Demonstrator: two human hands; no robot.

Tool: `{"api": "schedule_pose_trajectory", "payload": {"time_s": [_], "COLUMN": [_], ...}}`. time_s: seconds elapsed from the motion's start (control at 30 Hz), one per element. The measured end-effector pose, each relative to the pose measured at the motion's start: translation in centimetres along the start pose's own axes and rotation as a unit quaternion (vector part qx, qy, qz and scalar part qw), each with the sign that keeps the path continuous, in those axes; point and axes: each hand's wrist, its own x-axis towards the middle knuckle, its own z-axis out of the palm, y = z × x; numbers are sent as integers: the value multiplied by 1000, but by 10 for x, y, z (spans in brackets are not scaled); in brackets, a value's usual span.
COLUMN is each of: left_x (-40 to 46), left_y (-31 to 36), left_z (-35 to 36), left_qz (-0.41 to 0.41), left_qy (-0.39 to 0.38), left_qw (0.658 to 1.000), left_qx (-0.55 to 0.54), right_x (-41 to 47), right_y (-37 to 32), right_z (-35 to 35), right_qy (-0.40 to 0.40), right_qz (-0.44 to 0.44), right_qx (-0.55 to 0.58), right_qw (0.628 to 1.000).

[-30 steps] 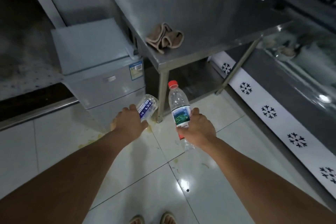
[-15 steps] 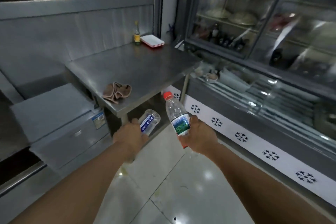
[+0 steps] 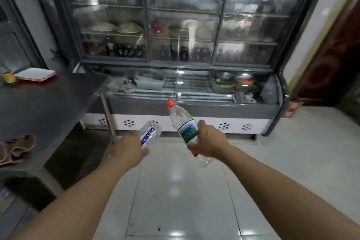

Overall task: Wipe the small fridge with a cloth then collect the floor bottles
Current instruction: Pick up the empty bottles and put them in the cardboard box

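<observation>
My left hand [image 3: 127,149] grips a clear plastic bottle with a blue label [image 3: 149,134], its base pointing away from me. In my right hand [image 3: 209,143] is a taller clear bottle with a red cap and a green label [image 3: 182,121], held upright and tilted a little left. Both bottles are raised in front of me, above the floor. A brown cloth [image 3: 16,148] lies crumpled on the steel table [image 3: 48,103] at the left. Only a grey corner of the small fridge [image 3: 7,200] shows at the bottom left edge.
A glass-fronted display cooler [image 3: 179,54] with a snowflake-patterned white base fills the wall ahead. On the table's far end sit white and red trays [image 3: 36,75] and a yellow bottle [image 3: 7,77]. White tiled floor [image 3: 181,200] stretches between me and the cooler. A dark red door [image 3: 331,54] is at right.
The view has swung up and to the right, from the small fridge and floor to the display cooler. Both hands have kept their bottles and carried them along.
</observation>
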Motion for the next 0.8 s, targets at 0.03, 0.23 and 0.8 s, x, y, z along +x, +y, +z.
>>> {"api": "schedule_pose_trajectory", "payload": {"time_s": [0.03, 0.23, 0.8], "left_x": [-1, -16, -126], "left_y": [19, 140, 518], "left_z": [3, 17, 75], "left_qz": [19, 135, 334], "left_qy": [-9, -32, -68], "left_qw": [1000, 990, 940], "left_qx": [-2, 1, 9], "right_x": [-10, -70, -244], "right_y": [18, 132, 473], "right_z": [-6, -39, -128], "right_qy": [4, 18, 79], "right_qz": [21, 127, 324], "right_qx": [-6, -6, 13], "right_qw": [1000, 992, 943]}}
